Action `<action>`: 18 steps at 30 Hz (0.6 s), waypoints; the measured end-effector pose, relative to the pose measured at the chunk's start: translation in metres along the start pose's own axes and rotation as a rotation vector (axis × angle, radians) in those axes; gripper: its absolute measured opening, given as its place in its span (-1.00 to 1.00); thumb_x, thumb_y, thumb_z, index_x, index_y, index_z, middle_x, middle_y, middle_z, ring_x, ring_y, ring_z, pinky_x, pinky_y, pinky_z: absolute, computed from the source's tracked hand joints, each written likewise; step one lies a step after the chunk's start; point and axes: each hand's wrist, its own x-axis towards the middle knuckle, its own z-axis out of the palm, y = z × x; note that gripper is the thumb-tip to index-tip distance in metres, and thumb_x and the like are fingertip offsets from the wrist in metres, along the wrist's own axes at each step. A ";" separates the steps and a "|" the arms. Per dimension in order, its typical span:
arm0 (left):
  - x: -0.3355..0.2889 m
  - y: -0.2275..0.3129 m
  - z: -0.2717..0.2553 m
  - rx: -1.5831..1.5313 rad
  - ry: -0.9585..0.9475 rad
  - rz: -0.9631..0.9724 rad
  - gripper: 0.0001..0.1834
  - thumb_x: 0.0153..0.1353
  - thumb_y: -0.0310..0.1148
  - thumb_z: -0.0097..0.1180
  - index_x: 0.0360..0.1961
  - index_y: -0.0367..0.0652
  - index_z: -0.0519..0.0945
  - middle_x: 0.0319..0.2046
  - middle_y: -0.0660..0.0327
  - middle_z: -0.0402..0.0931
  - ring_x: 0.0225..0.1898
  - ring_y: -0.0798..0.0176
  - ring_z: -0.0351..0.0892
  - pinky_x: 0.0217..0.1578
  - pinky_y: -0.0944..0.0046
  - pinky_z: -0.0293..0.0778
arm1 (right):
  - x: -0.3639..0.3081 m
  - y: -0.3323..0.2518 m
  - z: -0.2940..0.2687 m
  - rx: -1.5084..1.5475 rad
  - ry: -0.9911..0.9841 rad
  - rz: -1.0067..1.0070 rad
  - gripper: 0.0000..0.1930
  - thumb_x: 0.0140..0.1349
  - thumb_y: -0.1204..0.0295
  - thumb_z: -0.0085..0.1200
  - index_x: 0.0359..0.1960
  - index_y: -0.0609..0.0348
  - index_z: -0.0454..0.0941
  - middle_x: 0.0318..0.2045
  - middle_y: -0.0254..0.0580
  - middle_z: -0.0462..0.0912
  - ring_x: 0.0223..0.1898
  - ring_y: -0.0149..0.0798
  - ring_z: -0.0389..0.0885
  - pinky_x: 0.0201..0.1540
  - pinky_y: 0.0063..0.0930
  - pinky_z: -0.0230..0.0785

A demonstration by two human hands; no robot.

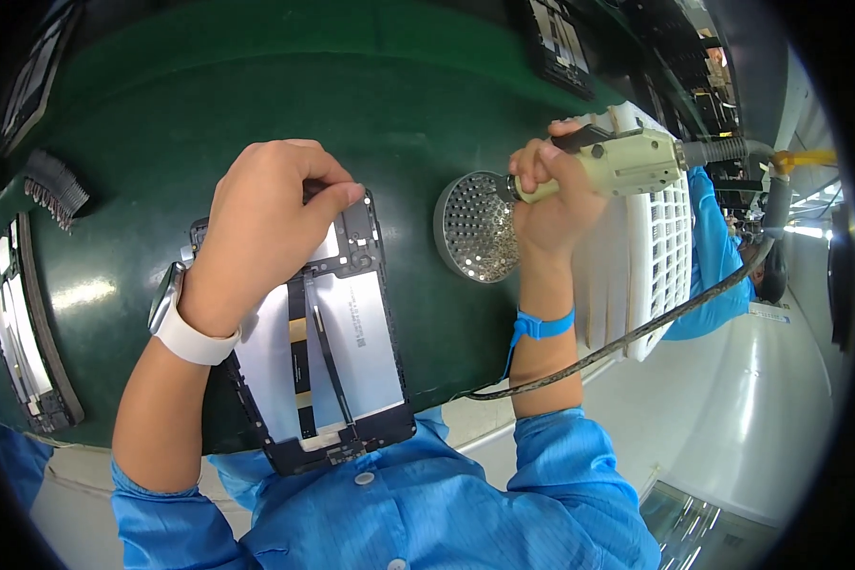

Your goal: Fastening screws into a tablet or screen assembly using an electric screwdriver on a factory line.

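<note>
An opened tablet [366,323] lies on the green mat near the table's front edge, its battery area and a narrow flat cable exposed. My left hand [271,209] rests over its far end, with thumb and fingers pinched together near the top edge. Whatever they may hold is hidden. My right hand [560,204] is wrapped round a pale green electric screwdriver [636,163], held nearly level and pointing left. The screwdriver's nose is over the right rim of a round metal screw dish [475,228] full of small holes and shiny screws.
White stacked trays [670,247] stand right of the dish. A dark cable [636,332] crosses my right forearm. Other tablets lie at left [19,323], far left [38,81] and far right [560,43]. Small black strips [55,185] sit at left. A blue sleeve [708,256] shows beyond the trays.
</note>
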 end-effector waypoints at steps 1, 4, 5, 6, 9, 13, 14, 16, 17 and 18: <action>0.000 -0.002 -0.001 0.013 0.006 0.008 -0.89 0.14 -0.53 0.25 -0.38 -0.41 0.69 -0.50 0.12 0.58 -0.49 0.27 0.53 -0.39 0.32 0.43 | 0.000 0.000 0.002 -0.009 0.002 -0.003 -0.79 0.02 0.62 0.03 -0.26 0.43 0.47 -0.72 -0.22 0.37 -0.76 -0.35 0.27 -0.56 -0.38 0.27; -0.001 -0.003 -0.001 0.020 0.016 0.018 -0.89 0.13 -0.53 0.25 -0.38 -0.40 0.69 -0.50 0.11 0.58 -0.48 0.25 0.55 -0.39 0.31 0.44 | -0.002 0.000 0.003 -0.001 -0.009 0.012 -0.79 0.02 0.62 0.03 -0.27 0.43 0.47 -0.70 -0.21 0.38 -0.74 -0.35 0.28 -0.55 -0.38 0.28; -0.001 -0.002 -0.001 0.014 0.020 0.020 -0.89 0.13 -0.53 0.26 -0.38 -0.40 0.69 -0.49 0.11 0.59 -0.48 0.24 0.55 -0.39 0.30 0.45 | -0.002 0.000 0.003 0.001 -0.012 0.012 -0.79 0.02 0.62 0.03 -0.27 0.43 0.47 -0.70 -0.21 0.38 -0.74 -0.35 0.28 -0.55 -0.38 0.28; -0.002 -0.002 -0.001 0.019 0.025 0.013 -0.89 0.13 -0.53 0.26 -0.38 -0.40 0.69 -0.49 0.11 0.59 -0.48 0.24 0.55 -0.39 0.30 0.45 | -0.003 0.001 0.004 -0.002 -0.012 0.017 -0.79 0.02 0.62 0.03 -0.26 0.43 0.47 -0.70 -0.21 0.39 -0.73 -0.35 0.30 -0.55 -0.38 0.28; -0.002 -0.003 -0.002 0.011 0.045 0.045 -0.89 0.12 -0.51 0.27 -0.39 -0.39 0.69 -0.48 0.08 0.59 -0.48 0.21 0.56 -0.40 0.28 0.46 | -0.002 0.000 0.006 -0.011 -0.011 0.019 -0.78 0.02 0.62 0.04 -0.25 0.44 0.47 -0.68 -0.21 0.39 -0.72 -0.35 0.31 -0.54 -0.38 0.29; -0.001 -0.005 0.001 0.043 0.058 0.044 -0.89 0.10 -0.48 0.30 -0.41 -0.35 0.70 -0.50 0.07 0.60 -0.49 0.18 0.58 -0.40 0.26 0.47 | -0.004 -0.015 0.012 0.009 -0.062 -0.054 -0.73 0.04 0.61 0.02 -0.18 0.46 0.45 -0.67 -0.19 0.40 -0.70 -0.36 0.31 -0.52 -0.37 0.31; 0.000 -0.005 0.002 0.032 0.055 0.060 -0.89 0.09 -0.47 0.31 -0.42 -0.33 0.70 -0.51 0.07 0.60 -0.49 0.17 0.58 -0.39 0.25 0.47 | -0.005 -0.024 0.018 0.045 -0.117 -0.104 -0.72 0.04 0.61 0.01 -0.17 0.47 0.44 -0.66 -0.18 0.41 -0.70 -0.36 0.30 -0.51 -0.37 0.31; -0.002 -0.007 0.000 0.073 0.062 0.052 -0.88 0.08 -0.46 0.33 -0.42 -0.32 0.70 -0.51 0.08 0.61 -0.48 0.16 0.59 -0.39 0.24 0.47 | -0.016 -0.035 0.043 0.152 -0.191 -0.052 -0.71 0.05 0.60 -0.01 -0.15 0.47 0.44 -0.65 -0.17 0.42 -0.70 -0.37 0.31 -0.50 -0.36 0.32; -0.003 -0.008 -0.001 0.066 0.054 0.035 -0.88 0.09 -0.45 0.33 -0.42 -0.31 0.70 -0.50 0.08 0.61 -0.47 0.15 0.60 -0.39 0.24 0.48 | -0.024 -0.036 0.055 0.247 -0.256 -0.010 -0.69 0.05 0.60 -0.02 -0.13 0.47 0.44 -0.65 -0.17 0.42 -0.69 -0.37 0.31 -0.50 -0.36 0.33; -0.002 -0.006 -0.001 0.052 0.045 0.030 -0.88 0.10 -0.44 0.33 -0.42 -0.31 0.71 -0.50 0.07 0.62 -0.47 0.14 0.60 -0.39 0.23 0.48 | -0.031 -0.035 0.062 0.242 -0.259 -0.016 -0.69 0.05 0.60 -0.02 -0.13 0.47 0.44 -0.65 -0.17 0.42 -0.69 -0.37 0.31 -0.50 -0.36 0.33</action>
